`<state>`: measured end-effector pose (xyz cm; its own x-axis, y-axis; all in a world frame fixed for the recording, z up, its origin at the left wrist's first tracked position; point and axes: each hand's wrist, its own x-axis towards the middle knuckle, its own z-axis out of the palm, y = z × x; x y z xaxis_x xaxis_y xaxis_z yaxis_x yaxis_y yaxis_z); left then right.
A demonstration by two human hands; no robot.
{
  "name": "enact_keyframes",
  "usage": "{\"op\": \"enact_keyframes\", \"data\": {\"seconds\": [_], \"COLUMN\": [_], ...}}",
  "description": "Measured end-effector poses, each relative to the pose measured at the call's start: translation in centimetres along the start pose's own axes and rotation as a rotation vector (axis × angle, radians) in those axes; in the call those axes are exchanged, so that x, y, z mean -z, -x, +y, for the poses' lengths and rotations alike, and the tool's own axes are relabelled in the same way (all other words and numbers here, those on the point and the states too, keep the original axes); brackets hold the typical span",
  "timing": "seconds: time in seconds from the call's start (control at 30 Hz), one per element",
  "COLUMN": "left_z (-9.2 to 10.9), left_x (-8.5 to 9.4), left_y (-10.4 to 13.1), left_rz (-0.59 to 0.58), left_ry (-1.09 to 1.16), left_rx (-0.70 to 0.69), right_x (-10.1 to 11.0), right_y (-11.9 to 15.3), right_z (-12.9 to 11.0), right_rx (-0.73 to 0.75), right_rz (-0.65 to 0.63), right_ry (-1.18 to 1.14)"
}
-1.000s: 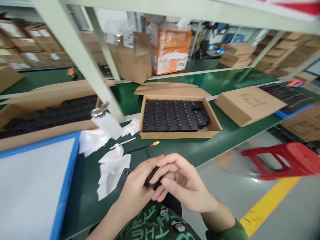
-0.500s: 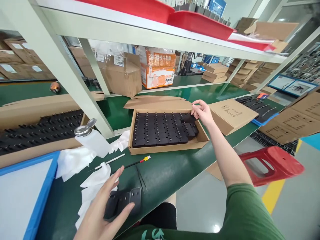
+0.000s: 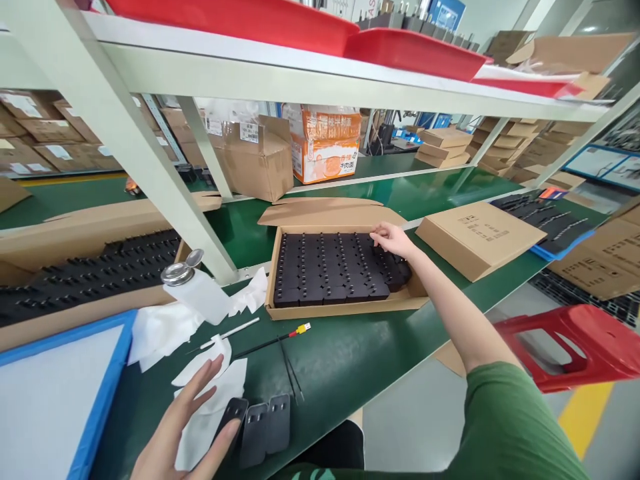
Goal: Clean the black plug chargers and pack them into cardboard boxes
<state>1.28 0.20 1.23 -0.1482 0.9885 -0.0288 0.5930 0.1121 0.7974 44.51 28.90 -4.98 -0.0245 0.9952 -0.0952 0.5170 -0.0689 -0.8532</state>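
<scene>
Three black pieces lay by the wide-spread left hand; the right hand bent over boxed parts, its hold unclear.

Chinese characters reading "牛肉面" front an orange-and-white carton on the far bench. Red letters, apparently "AS", show on a sign at the top edge. Print on a closed box at right, and a white label on a brown carton, are too small to read.
</scene>
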Motion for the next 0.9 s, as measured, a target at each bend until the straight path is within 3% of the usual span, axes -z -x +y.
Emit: {"op": "enact_keyframes", "data": {"seconds": [0.1,0.17,0.23,0.33,0.4,0.47,0.53,0.6,0.7,0.83,0.9], "left_z": [-0.7,-1.3,-1.9,-2.5,-2.6,-2.8,-3.2,-3.6,-3.9,-3.4,-2.7], "left_x": [1.4,2.5,3.1,3.1,2.9,3.0,3.4,3.7,3.6,2.7,1.8], "left_y": [0.2,0.4,0.4,0.1,-0.1,-0.3,-0.4,-0.5,-0.6,-0.8,-0.9], "left_rz": [-0.045,-0.095,-0.200,-0.391,-0.492,-0.550,-0.582,-0.622,-0.673,-0.660,-0.618], "left_ry": [-0.007,-0.032,-0.104,-0.242,-0.273,-0.275,-0.267,-0.251,-0.235,-0.294,-0.350], "left_rx": [-0.010,-0.077,-0.186,-0.301,-0.306,-0.256,-0.207,-0.180,-0.178,-0.222,-0.313], "right_x": [-0.4,-0.5,-1.0,-3.4,-6.4,-10.2,-14.0,-17.0,-19.8,-20.8,-20.6], "right_y": [1.5,3.5,6.6,13.6,19.0,23.8,27.1,28.8,29.6,29.6,29.7], "right_z": [-2.5,-4.4,-5.9,-7.6,-8.3,-8.6,-8.6,-8.3,-7.9,-7.6,-7.6], "right_rx": [0.010,0.048,0.103,0.268,0.422,0.432,0.396,0.344,0.275,0.232,0.230], "right_rz": [-0.024,0.029,0.102,0.159,0.061,-0.126,-0.318,-0.427,-0.470,-0.472,-0.453], "right_ry": [-0.017,-0.054,-0.100,-0.129,-0.236,-0.278,-0.153,-0.084,-0.091,-0.116,-0.137]}}
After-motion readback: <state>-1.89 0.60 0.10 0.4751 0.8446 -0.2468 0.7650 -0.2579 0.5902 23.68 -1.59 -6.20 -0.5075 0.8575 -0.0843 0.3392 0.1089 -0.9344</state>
